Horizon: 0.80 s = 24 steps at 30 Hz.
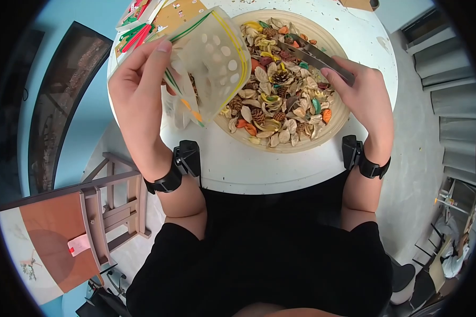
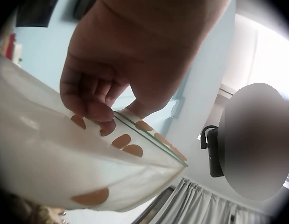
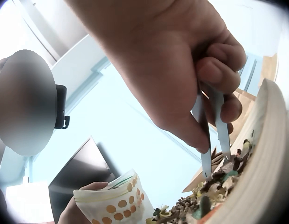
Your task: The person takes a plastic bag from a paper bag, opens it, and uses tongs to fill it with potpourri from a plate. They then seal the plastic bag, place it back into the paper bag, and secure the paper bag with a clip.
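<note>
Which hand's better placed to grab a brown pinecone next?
Probably your right hand: it holds silver metal tongs over the round pale tray, while your left hand pinches the translucent dotted plastic bag.

The tongs [image 1: 314,57] look like smooth, slightly glossy metal. The bag [image 1: 217,66] is translucent, softly shiny plastic. The tray [image 1: 339,108] looks like smooth matt wood; the pinecones [image 1: 283,77] are rough and woody, the bench [image 1: 259,177] smooth white.

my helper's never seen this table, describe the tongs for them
On the white table, find the round tray of dried petals and pine cones. The right hand holds the tongs over it. Their long, smooth metal arms stand out from the crinkled petals.
</note>
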{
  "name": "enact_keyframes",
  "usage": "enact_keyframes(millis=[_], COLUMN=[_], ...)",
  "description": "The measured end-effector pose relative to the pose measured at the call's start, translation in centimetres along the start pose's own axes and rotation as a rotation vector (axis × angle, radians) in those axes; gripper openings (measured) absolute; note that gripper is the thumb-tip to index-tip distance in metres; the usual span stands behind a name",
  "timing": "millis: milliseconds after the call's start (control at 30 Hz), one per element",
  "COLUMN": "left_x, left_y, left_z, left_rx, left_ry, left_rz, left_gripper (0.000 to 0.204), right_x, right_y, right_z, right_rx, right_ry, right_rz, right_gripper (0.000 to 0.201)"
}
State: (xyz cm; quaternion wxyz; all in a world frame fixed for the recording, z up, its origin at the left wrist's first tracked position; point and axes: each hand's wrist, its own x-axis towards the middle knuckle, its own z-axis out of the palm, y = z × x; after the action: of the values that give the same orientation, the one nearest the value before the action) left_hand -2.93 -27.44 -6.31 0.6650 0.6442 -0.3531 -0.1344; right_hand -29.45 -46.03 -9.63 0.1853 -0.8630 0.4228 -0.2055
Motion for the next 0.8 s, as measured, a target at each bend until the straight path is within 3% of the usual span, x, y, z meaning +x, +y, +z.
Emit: enact_keyframes(millis=[267, 800], left_x=[-0.4, -0.6], left_y=[-0.1, -0.1], left_z=[0.7, 0.6], left_rx=[-0.009, -0.009], left_ry=[-0.041, -0.013], left_rz=[-0.006, -0.018], left_gripper=[0.025, 0.025], right_x=[-0.4, -1.1], right_y=[-1.1, 0.8], right_z=[-0.2, -0.9], right_rx=[-0.132, 0.088], right_ry=[-0.054, 0.052], right_rz=[-0.001, -0.034], right_gripper=[0.041, 0.038])
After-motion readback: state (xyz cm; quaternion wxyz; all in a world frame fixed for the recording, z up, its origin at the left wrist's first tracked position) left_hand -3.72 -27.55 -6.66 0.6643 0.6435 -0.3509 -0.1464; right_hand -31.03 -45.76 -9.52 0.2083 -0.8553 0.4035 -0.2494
